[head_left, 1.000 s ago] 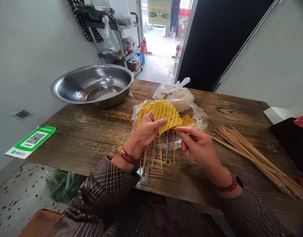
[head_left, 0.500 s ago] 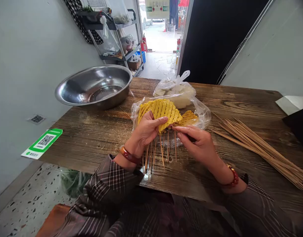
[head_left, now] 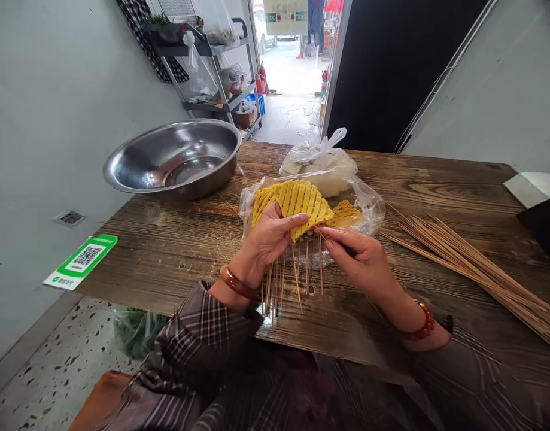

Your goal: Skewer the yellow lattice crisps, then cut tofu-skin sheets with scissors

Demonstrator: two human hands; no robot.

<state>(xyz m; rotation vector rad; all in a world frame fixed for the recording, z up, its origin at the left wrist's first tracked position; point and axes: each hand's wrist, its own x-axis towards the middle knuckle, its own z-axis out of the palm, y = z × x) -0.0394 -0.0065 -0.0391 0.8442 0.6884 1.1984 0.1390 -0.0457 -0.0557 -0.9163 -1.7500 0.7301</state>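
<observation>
My left hand (head_left: 268, 238) grips a yellow slotted sheet (head_left: 301, 202), its thumb lying on top near the lower edge. Close by on the right, my right hand (head_left: 358, 254) pinches a thin wooden stick (head_left: 320, 232) at the sheet's lower right corner. Several sticks (head_left: 281, 278) point down toward the table edge from below the yellow sheets. Behind the hands lies an open clear plastic bag (head_left: 371, 206) with another yellow piece (head_left: 344, 212) on it. Where the sticks meet the sheets is partly hidden by my left hand.
A large steel basin (head_left: 180, 158) stands at the back left. Behind the sheets sits a tied clear bag (head_left: 322, 161) with pale contents. Many loose sticks (head_left: 472, 263) lie on the right of the wooden table (head_left: 167, 251). A green code card (head_left: 81, 261) is at the left edge.
The whole view has shifted slightly, with things appearing a little further right. Both hands keep nearly the same pose and hold.
</observation>
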